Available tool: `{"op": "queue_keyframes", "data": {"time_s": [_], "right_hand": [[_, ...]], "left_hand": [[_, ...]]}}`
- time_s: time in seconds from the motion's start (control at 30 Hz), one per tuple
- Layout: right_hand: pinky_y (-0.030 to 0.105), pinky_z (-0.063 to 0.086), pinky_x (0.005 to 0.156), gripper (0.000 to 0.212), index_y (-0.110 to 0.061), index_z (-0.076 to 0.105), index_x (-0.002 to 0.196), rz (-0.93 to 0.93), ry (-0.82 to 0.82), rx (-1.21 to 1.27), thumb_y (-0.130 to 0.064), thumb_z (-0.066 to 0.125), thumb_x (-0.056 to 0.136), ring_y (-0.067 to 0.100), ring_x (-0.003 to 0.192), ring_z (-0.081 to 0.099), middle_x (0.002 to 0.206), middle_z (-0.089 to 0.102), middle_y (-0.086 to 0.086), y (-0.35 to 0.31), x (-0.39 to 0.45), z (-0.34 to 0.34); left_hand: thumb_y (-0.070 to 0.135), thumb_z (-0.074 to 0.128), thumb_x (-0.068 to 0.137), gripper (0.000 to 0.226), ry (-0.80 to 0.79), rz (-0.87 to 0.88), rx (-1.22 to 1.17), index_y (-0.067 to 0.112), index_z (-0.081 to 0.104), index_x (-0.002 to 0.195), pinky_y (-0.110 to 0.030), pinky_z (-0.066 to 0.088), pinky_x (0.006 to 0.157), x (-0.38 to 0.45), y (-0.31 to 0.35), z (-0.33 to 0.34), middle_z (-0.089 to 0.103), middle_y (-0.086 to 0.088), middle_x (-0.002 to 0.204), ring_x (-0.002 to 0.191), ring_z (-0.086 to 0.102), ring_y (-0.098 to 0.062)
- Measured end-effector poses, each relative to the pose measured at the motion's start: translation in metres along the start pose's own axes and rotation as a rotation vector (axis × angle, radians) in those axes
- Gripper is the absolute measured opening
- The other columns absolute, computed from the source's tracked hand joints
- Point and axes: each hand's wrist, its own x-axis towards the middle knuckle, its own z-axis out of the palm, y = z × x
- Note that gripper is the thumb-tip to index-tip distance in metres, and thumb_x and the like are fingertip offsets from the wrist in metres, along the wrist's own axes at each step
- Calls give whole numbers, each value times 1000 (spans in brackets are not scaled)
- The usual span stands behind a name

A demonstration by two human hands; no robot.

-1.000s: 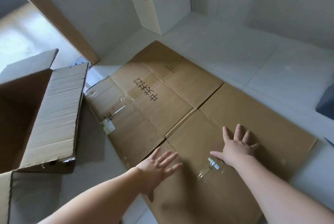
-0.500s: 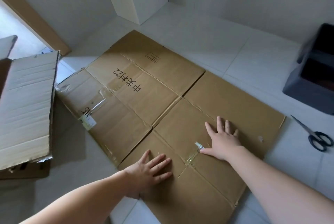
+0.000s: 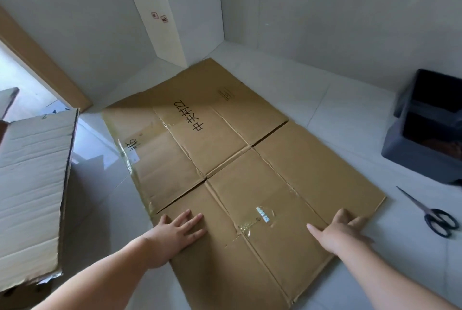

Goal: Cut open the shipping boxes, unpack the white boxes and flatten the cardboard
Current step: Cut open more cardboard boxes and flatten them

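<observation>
White floor tiles (image 3: pixel 337 114) carry flattened cardboard (image 3: pixel 250 159), both hands' fingers (image 3: pixel 192 219) spread flat; right fingertips blurred.

Soft, dim daylight enters from the doorway (image 3: pixel 22 79) at far left, leaving a pale glare on the glossy floor (image 3: pixel 100 144) beside it. A shadow darkens the far-left part of the flattened cardboard (image 3: pixel 250 159). Wide-angle distortion bends the walls and edges; the picture is slightly soft throughout.

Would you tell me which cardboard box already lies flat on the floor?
The brown cardboard under both hands; the white box stands upright in the corner.
</observation>
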Motion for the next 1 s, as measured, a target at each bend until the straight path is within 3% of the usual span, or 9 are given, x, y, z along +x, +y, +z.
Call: {"op": "queue_keyframes", "data": {"time_s": [0.13, 0.23, 0.4, 0.53, 0.67, 0.73, 0.8, 0.9, 1.0], "right_hand": [[53, 20, 114, 111, -24, -14, 151, -138, -6, -69, -83, 40, 75, 38, 145, -5, 153, -17, 27, -15, -11, -5], [50, 21, 115, 120, -24, -16, 151, -121, -63, -67, -83, 49, 70, 40, 144, -5, 153, -14, 28, -25, -15, -13], [58, 21, 112, 139, -19, -31, 144, -108, -112, -144, -84, 59, 60, 51, 140, -7, 149, -25, 31, -27, -30, -6], [56, 21, 113, 124, -21, -20, 149, -209, -44, -154, -75, 59, 71, 50, 141, 0, 155, -23, 20, -36, -36, -23], [45, 21, 114, 111, -21, -12, 152, -315, 7, -69, -67, 59, 79, 46, 143, 6, 157, -20, 17, -61, -35, -36], [42, 27, 113, 112, -19, -8, 152, -257, 43, -33, -70, 58, 78, 41, 143, 17, 156, -19, 21, -61, -30, -33], [42, 31, 110, 119, -18, 3, 152, -120, 80, 57, -79, 58, 67, 36, 139, 28, 155, -4, 23, -50, -23, -28], [38, 41, 96, 128, -13, 24, 139, 64, 156, 251, -86, 67, 43, 34, 132, 29, 136, 23, 19, -33, -18, -21], [34, 42, 91, 122, -10, 28, 130, 109, 165, 258, -84, 69, 43, 32, 131, 28, 132, 27, 19, -31, -18, -21]], "left_hand": [[13, 59, 89, 100, -23, 7, 13, 37, -18, 147, -63, 23, 107, 11, -8, -2, -37, -1, 151, 143, -23, -31], [23, 65, 87, 104, -13, 9, 38, 41, -19, 146, -64, 23, 106, 14, -27, -9, -35, 3, 152, 144, -19, -28], [31, 68, 86, 106, 1, 47, 81, 41, -20, 145, -66, 13, 109, 24, -37, -8, -31, 4, 154, 145, -15, -31], [46, 70, 79, 110, 63, 111, 95, 38, -15, 148, -56, -1, 114, 29, -49, -7, -22, 3, 157, 146, -11, -28], [67, 67, 68, 115, 156, 141, -3, 33, -4, 151, -53, -4, 116, 30, -51, -14, -7, -1, 160, 146, -6, -25], [79, 53, 69, 107, 253, -5, -137, 31, 7, 152, -51, -7, 115, 33, -40, -13, -1, 0, 160, 146, -6, -22], [79, 49, 72, 100, 346, -333, -362, 27, 16, 150, -51, -1, 115, 35, -34, -10, 3, -3, 159, 146, -2, -25], [67, 74, 61, 107, 426, -930, -941, 13, 26, 141, -49, 27, 110, 37, -32, -10, 25, -15, 148, 136, 26, -35], [48, 88, 57, 110, 417, -1196, -1460, -1, 28, 135, -48, 43, 100, 44, -40, -12, 37, -20, 133, 119, 44, -39]]}}
